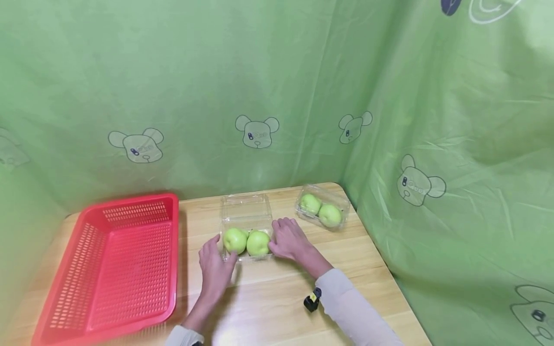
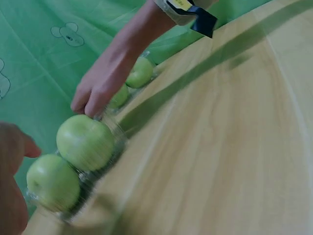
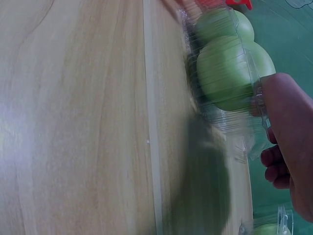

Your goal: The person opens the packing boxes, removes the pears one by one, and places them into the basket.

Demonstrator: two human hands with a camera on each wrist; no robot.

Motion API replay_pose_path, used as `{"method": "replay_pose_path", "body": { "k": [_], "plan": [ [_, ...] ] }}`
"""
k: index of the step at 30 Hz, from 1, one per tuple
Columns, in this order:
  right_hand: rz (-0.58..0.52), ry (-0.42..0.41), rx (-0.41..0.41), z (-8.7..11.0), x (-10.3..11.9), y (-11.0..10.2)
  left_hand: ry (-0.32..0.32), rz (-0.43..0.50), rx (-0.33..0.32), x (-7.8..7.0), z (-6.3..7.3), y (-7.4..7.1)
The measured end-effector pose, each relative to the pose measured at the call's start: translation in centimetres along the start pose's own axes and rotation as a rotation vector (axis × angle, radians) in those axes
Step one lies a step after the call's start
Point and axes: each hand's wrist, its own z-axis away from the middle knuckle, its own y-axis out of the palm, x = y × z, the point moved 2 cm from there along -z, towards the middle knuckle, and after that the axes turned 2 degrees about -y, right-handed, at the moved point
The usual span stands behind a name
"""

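Two green apples (image 1: 258,243) sat in the raised-lid clamshell (image 1: 255,258), the right hand (image 1: 291,239) pinching its side, the left hand (image 1: 215,269) alongside (grip unclear); settling them seemed underway, closing called for folding the lid (image 1: 245,209).

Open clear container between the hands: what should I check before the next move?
1. Two green apples inside the open container: ok.
2. Lid off the apples: ok, it lies open behind them.
3. Right hand gripping the container's right side: ok.
4. Left hand gripping the left side: cannot tell; it is there, but contact is unclear.
5. Second container apart from this one: ok.
6. Red basket apart from this one: ok.
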Motion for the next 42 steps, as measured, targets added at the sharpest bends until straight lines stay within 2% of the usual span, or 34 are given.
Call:
{"method": "replay_pose_path", "body": {
  "k": [4, 10, 20, 27, 31, 37, 42],
  "plan": [
    [0.006, 0.004, 0.004, -0.1, -0.1, 0.1, 0.119, -0.106, 0.038, -1.0, -0.9, 0.1],
    [0.000, 0.012, 0.003, -0.1, -0.1, 0.1, 0.208, -0.205, 0.105, -1.9, -2.1, 0.0],
    [0.013, 0.008, -0.005, 0.1, 0.0, 0.1, 0.231, -0.306, 0.203, -1.8, -3.4, 0.7],
    [-0.012, 0.015, 0.009, 0.3, 0.1, -0.1, 0.240, -0.368, 0.244, -1.3, -4.1, 1.2],
    [-0.015, 0.015, 0.005, 0.2, 0.2, -0.3, 0.272, -0.413, 0.250, -1.3, -4.3, 1.3],
    [-0.001, 0.012, -0.008, 0.2, 0.1, -0.2, 0.322, -0.427, 0.241, -1.3, -4.2, 1.5],
    [-0.001, 0.015, -0.016, 0.3, 0.0, 0.0, 0.334, -0.447, 0.239, -1.3, -4.3, 1.6]
  ]
}}
